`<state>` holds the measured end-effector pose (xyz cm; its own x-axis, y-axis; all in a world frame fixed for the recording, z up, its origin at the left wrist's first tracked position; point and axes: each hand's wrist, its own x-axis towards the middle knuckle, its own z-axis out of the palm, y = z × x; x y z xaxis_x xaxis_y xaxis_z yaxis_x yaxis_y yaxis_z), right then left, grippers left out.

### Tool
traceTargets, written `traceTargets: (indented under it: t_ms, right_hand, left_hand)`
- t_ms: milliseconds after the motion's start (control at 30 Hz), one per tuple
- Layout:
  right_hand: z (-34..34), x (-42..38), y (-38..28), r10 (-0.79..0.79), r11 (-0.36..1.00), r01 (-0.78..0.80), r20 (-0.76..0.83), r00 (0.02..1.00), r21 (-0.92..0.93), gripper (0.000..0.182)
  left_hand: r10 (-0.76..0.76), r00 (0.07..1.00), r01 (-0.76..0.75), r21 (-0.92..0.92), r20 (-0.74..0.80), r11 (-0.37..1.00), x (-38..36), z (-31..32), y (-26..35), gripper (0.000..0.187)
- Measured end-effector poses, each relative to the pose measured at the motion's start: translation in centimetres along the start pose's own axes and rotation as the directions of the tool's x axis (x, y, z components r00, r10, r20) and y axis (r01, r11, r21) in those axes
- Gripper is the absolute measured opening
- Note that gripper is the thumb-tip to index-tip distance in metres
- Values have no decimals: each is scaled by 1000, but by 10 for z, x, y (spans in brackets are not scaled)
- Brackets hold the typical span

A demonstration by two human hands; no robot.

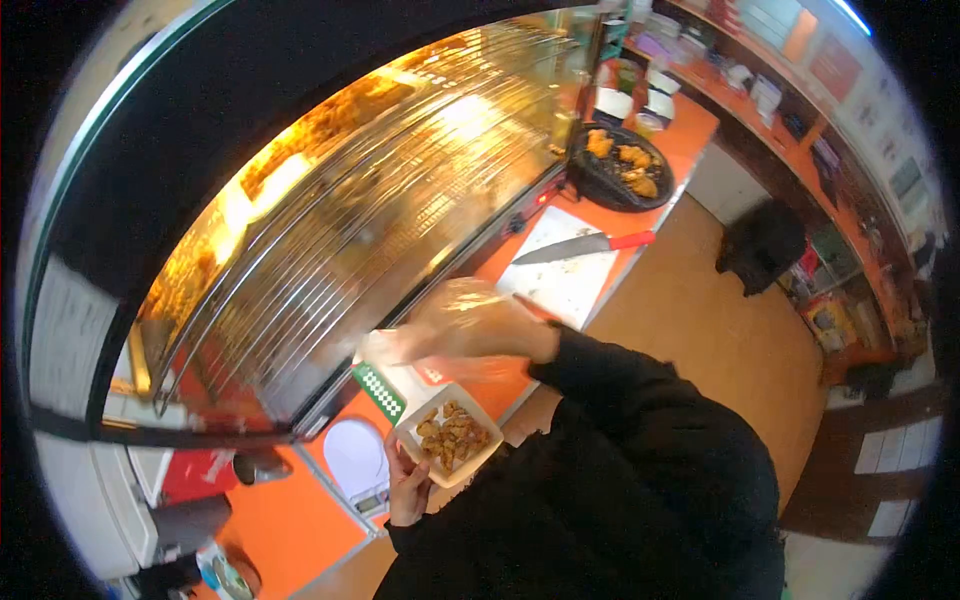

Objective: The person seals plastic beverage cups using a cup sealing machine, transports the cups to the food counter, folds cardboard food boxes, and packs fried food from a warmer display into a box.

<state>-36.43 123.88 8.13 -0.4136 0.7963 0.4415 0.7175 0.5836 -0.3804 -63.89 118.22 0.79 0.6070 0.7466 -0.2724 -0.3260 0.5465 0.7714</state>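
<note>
My left hand [408, 487] grips the side of an open paper food box [479, 466], fingers wrapped round its wall. Browned fried chicken pieces [453, 437] lie in the box. My right hand [468, 325], in a clear plastic glove, is smeared by motion above the counter, just beyond the box. Its fingers are too blurred to show their pose. Partly under that hand is a white carton part with a green-and-white patterned panel [379, 390]. A round white kitchen scale [353, 455] stands to the left of my left hand.
A lit glass warming cabinet with wire racks [330, 225] borders the counter. On a white cutting board [572, 285] rests a red-handled knife [585, 247]. Farther back, a black bowl [612, 190] holds fried chicken. A metal cup [262, 468] stands at lower left.
</note>
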Motion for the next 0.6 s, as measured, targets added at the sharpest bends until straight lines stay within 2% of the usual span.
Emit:
traceTargets:
  t_ms: [67,133,167,200,233,267,300,333,367,433,467,500,533,600]
  right_hand:
    - [-58,-84,30,259,952,-216,196,946,-217,32]
    - [-87,-166,65,487,872,-402,402,775,-281,38]
    - [-85,-210,97,516,838,-536,470,716,-103,39]
    - [-89,-244,123,540,744,-665,535,650,56,41]
    - [-91,-283,146,601,656,-735,472,645,170,34]
    - [-99,-314,164,656,564,-771,406,636,295,28]
    - [-100,-351,193,505,851,-491,-31,863,186,26]
    - [-114,-398,226,710,643,-674,47,702,364,30]
    - [-152,-407,234,846,364,-781,171,505,507,35]
    - [-223,-445,271,884,453,-831,-44,465,321,33]
    - [-258,-454,286,983,178,-980,-54,174,85,33]
    - [-289,-465,304,985,-135,-979,-129,-115,-152,33]
    - [-308,-497,354,957,-291,-954,-34,-289,-70,33]
    - [-319,-560,432,901,-420,-907,100,-422,-38,33]
  left_hand:
    - [-22,998,21,16,65,1000,51,48,-18,71]
    - [-38,989,38,-1,144,999,102,112,-46,77]
    - [-41,986,42,-2,160,999,132,142,-63,77]
    - [-86,971,89,-5,224,996,163,171,-83,78]
    - [-123,950,130,-4,288,992,184,198,-110,78]
    - [-193,938,194,27,288,981,210,226,-132,79]
    - [-243,917,248,24,316,968,235,266,-144,81]
    - [-269,919,260,71,288,963,262,292,-170,79]
    - [-293,922,271,120,252,955,278,313,-193,77]
    - [-266,923,251,90,278,964,305,364,-211,77]
    - [-242,924,218,111,295,970,316,380,-219,76]
    - [-218,927,187,126,305,974,322,394,-228,76]
    - [-237,938,216,106,255,971,326,403,-228,75]
    - [-271,952,256,115,143,960,327,408,-228,71]
